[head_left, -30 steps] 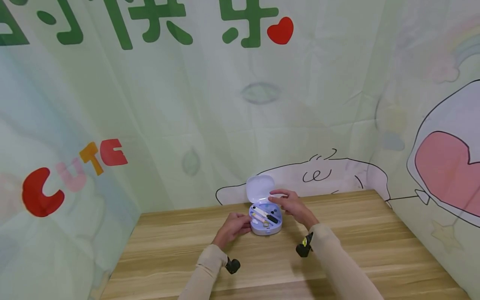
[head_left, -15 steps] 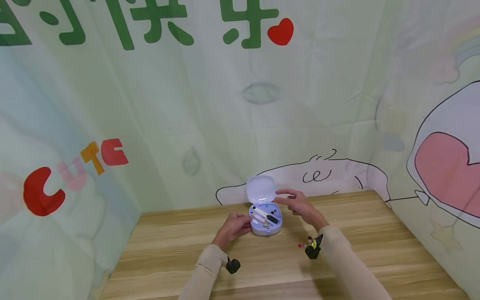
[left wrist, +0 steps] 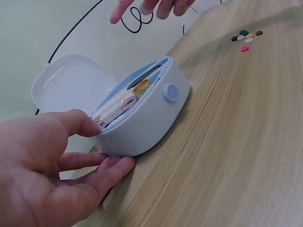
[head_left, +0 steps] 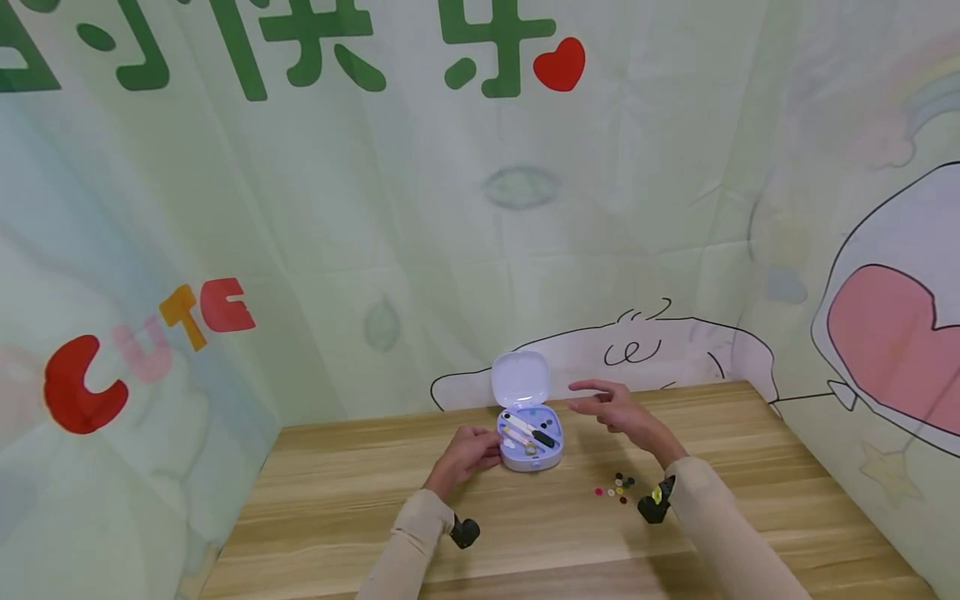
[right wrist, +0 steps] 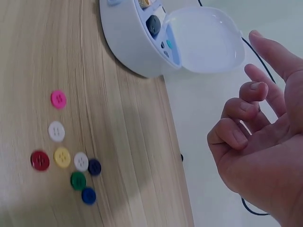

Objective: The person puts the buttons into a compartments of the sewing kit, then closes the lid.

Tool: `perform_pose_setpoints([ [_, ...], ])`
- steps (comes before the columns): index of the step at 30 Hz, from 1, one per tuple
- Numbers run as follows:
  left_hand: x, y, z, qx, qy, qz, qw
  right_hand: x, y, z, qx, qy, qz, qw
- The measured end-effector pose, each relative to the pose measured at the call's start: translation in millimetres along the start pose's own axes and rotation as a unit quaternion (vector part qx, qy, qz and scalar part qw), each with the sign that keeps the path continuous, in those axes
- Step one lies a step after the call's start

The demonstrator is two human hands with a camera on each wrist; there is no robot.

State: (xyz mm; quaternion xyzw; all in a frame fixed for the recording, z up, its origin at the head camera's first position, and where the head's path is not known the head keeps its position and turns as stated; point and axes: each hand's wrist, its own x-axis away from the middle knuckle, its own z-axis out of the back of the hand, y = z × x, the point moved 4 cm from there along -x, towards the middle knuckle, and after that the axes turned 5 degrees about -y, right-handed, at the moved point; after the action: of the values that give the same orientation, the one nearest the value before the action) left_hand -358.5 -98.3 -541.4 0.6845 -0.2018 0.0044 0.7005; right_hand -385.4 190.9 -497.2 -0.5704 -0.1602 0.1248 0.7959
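Note:
A pale blue sewing box [head_left: 531, 463] stands on the table with its white lid [head_left: 521, 379] raised at the back. My left hand [head_left: 463, 456] holds its left side, thumb at the rim and fingers low against the wall. Inside lie a gold thimble [left wrist: 142, 88], a pink rolled tape measure [left wrist: 127, 101], a black-ended tool [head_left: 543, 438] and a few small button-like dots. To the right of the box, my right hand [head_left: 618, 412] hangs in the air, fingers loosely bent, holding nothing. Several loose buttons lie below it, among them a pink button [right wrist: 58, 99] and a green button [right wrist: 78, 180].
The wood-grain table [head_left: 337, 517] ends at the back against a printed cloth backdrop [head_left: 420, 208]. Black wrist cameras sit on both sleeves, close above the tabletop. Near the right wrist camera [head_left: 654, 505] lie the scattered buttons.
My right hand has drawn away from the box's lid, rightward, and the loose buttons on the table have come into sight. The left hand and the box stay where they were.

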Motion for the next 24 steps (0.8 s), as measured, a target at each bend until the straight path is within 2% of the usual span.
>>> perform_pose_setpoints([
  [11, -2.2, -1.5, 0.5, 0.002, 0.004, 0.006, 1.0, 23.3, 6.3, 21.9, 0.023, -0.005, 0.005, 0.9997],
  [24, -1.7, -0.9, 0.4, 0.004, 0.0, 0.002, 1.0, 46.5, 15.3, 37.8, 0.06, -0.017, 0.017, 0.9979],
])
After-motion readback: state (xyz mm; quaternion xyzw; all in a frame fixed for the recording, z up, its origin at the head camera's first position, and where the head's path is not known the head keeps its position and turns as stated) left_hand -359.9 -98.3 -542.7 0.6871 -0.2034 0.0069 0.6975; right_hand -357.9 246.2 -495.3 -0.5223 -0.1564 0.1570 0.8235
